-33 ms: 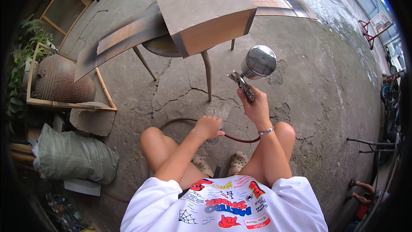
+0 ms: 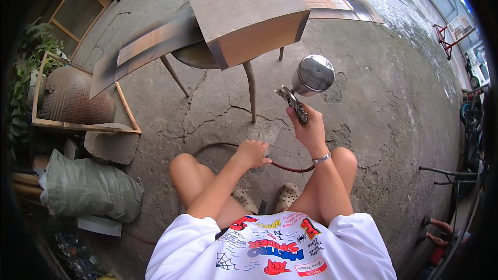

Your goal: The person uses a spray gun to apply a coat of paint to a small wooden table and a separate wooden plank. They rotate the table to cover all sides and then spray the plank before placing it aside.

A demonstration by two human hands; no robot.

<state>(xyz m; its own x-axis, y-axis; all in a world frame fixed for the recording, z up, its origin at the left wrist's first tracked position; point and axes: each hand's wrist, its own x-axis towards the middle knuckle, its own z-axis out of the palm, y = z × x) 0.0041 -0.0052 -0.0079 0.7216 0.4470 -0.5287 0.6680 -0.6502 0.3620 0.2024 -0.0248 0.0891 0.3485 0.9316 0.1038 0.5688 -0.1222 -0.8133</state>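
Observation:
My right hand (image 2: 310, 129) is closed round the grip of a spray gun (image 2: 293, 105), held up in front of my right knee. A shiny round metal cup (image 2: 313, 75) is fixed to the gun, which tilts toward the upper left. Between my knees, my left hand (image 2: 252, 154) is closed round a dark red hose (image 2: 290, 168); its fingertips are hidden beneath the hand. The hose curves toward my right wrist. Ahead of me a wooden box (image 2: 254, 8) with a greyish top and a bare wood front rests above a stool (image 2: 250, 88).
Boards with dark sprayed edges, one at the left (image 2: 155, 41) and one at the right (image 2: 332, 2), extend past the box. At left are a wooden frame (image 2: 127, 108) round a clay pot (image 2: 78, 96), a stone block (image 2: 111, 142) and a green sack (image 2: 93, 186). The concrete floor (image 2: 394, 124) is cracked.

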